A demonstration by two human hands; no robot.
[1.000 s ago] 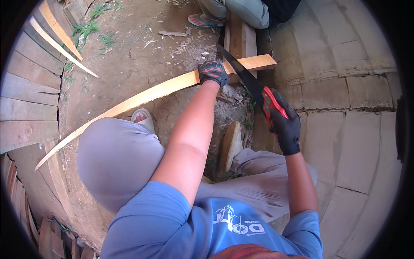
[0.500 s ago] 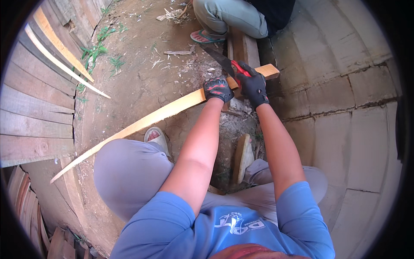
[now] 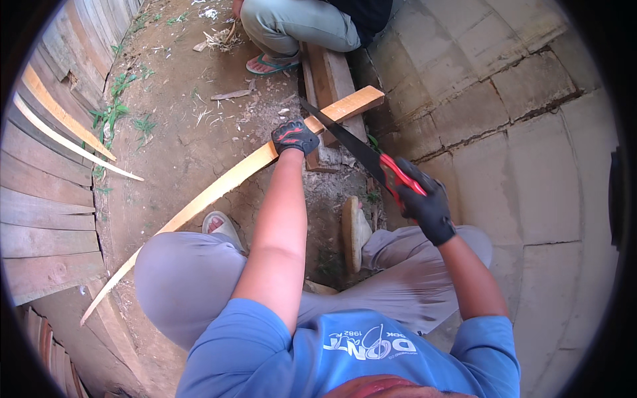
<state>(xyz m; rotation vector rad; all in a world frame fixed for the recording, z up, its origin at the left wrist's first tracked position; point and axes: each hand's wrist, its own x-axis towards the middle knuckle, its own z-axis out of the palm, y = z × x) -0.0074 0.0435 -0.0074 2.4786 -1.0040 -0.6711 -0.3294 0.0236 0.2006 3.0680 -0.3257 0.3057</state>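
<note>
A long pale wooden plank (image 3: 229, 180) runs from the lower left up to the upper right, its far part resting across a thick timber beam (image 3: 336, 78). My left hand (image 3: 295, 136), in a black and red glove, is closed around the plank just left of the beam. My right hand (image 3: 428, 201), gloved too, grips the red handle of a hand saw (image 3: 361, 152). The dark blade slants up to the left and lies across the plank, close to my left hand. Whether the teeth have cut into the wood cannot be made out.
Another person (image 3: 302, 26) squats at the far end of the beam. Two narrow wood strips (image 3: 79, 136) lean by the plank wall (image 3: 50, 205) at left. A concrete block wall (image 3: 504, 146) stands at right. Wood shavings (image 3: 222, 40) lie on the dirt floor.
My right hand has drawn the saw back toward me and to the right, so its blade now crosses the plank. My left hand keeps its hold. The whole view has shifted somewhat.
</note>
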